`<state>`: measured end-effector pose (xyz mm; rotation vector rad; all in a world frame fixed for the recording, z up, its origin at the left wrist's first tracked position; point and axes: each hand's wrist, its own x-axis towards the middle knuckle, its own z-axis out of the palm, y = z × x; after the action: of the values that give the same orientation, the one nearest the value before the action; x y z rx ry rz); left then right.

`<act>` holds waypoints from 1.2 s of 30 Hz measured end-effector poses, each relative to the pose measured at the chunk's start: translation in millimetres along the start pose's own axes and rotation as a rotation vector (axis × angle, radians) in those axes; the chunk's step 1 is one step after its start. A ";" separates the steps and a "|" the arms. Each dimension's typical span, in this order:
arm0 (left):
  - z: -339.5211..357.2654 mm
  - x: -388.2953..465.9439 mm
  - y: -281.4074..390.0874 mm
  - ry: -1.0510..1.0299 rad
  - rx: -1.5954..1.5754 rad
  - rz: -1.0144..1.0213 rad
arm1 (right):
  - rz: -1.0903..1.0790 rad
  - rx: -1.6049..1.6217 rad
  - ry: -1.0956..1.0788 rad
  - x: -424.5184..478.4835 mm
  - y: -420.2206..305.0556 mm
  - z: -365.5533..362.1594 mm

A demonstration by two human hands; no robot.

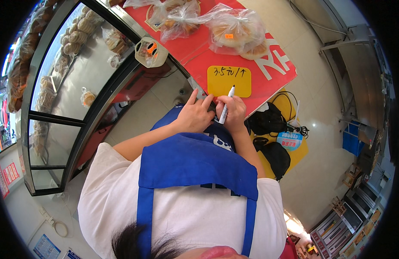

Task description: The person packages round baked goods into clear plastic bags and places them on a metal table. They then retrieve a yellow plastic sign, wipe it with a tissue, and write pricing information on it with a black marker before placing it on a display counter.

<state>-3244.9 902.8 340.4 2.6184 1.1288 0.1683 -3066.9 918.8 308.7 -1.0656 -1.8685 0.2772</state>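
Note:
Between the fingers of my right hand point(234, 111) is a white marker pen point(226, 105), its dark tip uncapped and pointing up over a yellow card point(229, 89). The card lies on the red tabletop point(193, 61) and bears a handwritten line in black. My left hand point(197, 111) rests at the near edge of the table by the card's lower left corner. Its fingers are spread, and nothing shows in its grasp. Beyond the card sit clear plastic bags of round flatbreads point(236, 30) and a second bag of baked goods point(181, 19).
A glass display case point(67, 74) with bagged breads stands at the left. At its corner is a pale container point(159, 53) holding small items. On the right, black bags point(267, 119) and cables lie on a yellow surface point(298, 152) below table height. Metal equipment point(364, 81) lines the far right.

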 end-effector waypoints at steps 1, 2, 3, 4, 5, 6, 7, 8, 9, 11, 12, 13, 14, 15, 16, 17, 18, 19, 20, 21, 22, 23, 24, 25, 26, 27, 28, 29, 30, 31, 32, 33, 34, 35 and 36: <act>0.1 0.1 0.1 0.000 -0.001 -0.001 | 0.003 0.000 -0.002 -0.1 -0.1 -0.2; 0.3 0.0 0.1 0.000 0.000 -0.001 | 0.002 0.000 0.000 -0.2 0.0 0.0; 0.7 -0.1 0.0 -0.001 0.001 -0.001 | 0.000 0.000 0.001 -0.4 0.1 0.1; 1.1 -0.1 -0.1 -0.001 0.002 -0.001 | -0.002 0.000 0.003 -0.6 0.1 0.3; 1.3 -0.1 0.1 0.000 0.003 -0.001 | -0.002 0.000 0.004 -0.4 -0.1 0.2; 1.4 0.0 0.2 0.001 0.003 0.000 | -0.002 -0.001 0.006 0.2 -0.7 0.0; 1.4 0.2 0.2 0.002 0.003 0.000 | -0.003 -0.001 0.007 0.6 -1.0 -0.2; 1.5 0.3 -0.1 0.003 0.003 0.001 | -0.001 0.001 0.007 0.6 -1.0 -0.3; 1.6 0.2 -0.3 0.004 0.004 0.001 | 0.000 0.004 0.006 0.5 -1.0 -0.4; 0.9 0.3 -0.4 0.002 0.004 0.002 | 0.000 0.006 0.006 0.5 -0.7 -0.4; -0.2 0.4 -0.2 0.000 0.005 0.002 | -0.001 0.005 0.007 0.5 -0.7 -0.2; -0.8 0.5 -0.1 -0.003 0.005 0.002 | -0.001 0.004 0.007 0.5 -0.6 -0.1; -0.2 0.5 -0.1 0.000 0.005 0.002 | -0.001 0.004 0.008 0.3 -0.6 -0.2; 0.7 0.4 -0.2 0.003 0.005 0.002 | -0.001 0.003 0.009 0.3 -0.6 -0.3; 1.1 0.4 -0.2 0.005 0.006 0.002 | -0.001 0.002 0.011 0.3 -0.5 -0.3; 1.1 0.4 -0.3 0.000 0.008 0.001 | -0.001 0.004 0.012 0.2 -0.6 -0.2; 0.9 0.4 -0.4 -0.006 0.010 0.001 | 0.000 0.005 0.013 0.2 -0.7 0.0; 0.8 0.5 -0.5 -0.011 0.012 0.000 | 0.001 0.006 0.014 0.1 -0.7 0.2; 1.1 0.6 -0.5 -0.009 0.013 0.001 | -0.001 0.007 0.016 -0.1 -0.4 0.5; 1.7 0.6 -0.3 -0.007 0.014 0.001 | -0.004 0.008 0.018 -0.3 0.0 0.9; 2.0 0.6 -0.2 -0.005 0.015 0.002 | -0.006 0.009 0.019 -0.5 0.3 1.1; 1.8 0.8 -0.3 -0.012 0.014 0.001 | -0.005 0.009 0.020 -0.4 0.2 1.2; 1.3 1.1 -0.3 -0.019 0.013 0.000 | -0.003 0.009 0.021 -0.1 0.0 1.1; 0.9 1.4 -0.3 -0.026 0.013 -0.001 | -0.002 0.009 0.022 0.3 -0.1 1.0; 1.1 1.6 -0.5 -0.021 0.014 0.001 | -0.003 0.007 0.016 0.8 -0.3 0.3; 1.6 1.6 -0.5 -0.017 0.016 0.004 | -0.004 0.005 0.011 1.3 -0.8 -0.6; 1.7 1.7 -0.6 -0.013 0.017 0.006 | -0.004 0.003 0.006 1.6 -0.9 -1.2; 0.8 1.9 -0.8 -0.028 0.016 -0.001 | 0.022 0.030 0.041 -0.6 1.0 1.2; 0.0 2.4 0.5 -0.043 0.011 -0.007 | 0.049 0.053 0.072 -3.7 2.6 3.1; -1.0 3.0 1.4 -0.058 0.005 -0.012 | 0.076 0.075 0.104 -6.0 3.7 4.4; -2.3 3.0 0.8 -0.063 0.006 -0.013 | 0.184 0.229 0.195 -7.8 3.3 7.0; -1.5 1.5 0.9 -0.065 -0.001 -0.023 | 0.293 0.385 0.274 -6.8 -0.5 9.2; -1.7 0.5 0.8 -0.068 -0.008 -0.034 | 0.403 0.540 0.353 -5.2 -2.3 8.1; -3.0 0.7 0.3 -0.071 -0.005 -0.041 | 0.378 0.391 0.326 -0.7 1.8 -0.2; -4.4 0.4 0.1 -0.078 -0.012 -0.041 | 0.433 0.387 0.278 -2.0 3.8 -5.2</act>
<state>-3245.6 903.9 344.7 2.5653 1.1502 0.0641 -3060.2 918.3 308.2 -1.1577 -1.2594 0.6756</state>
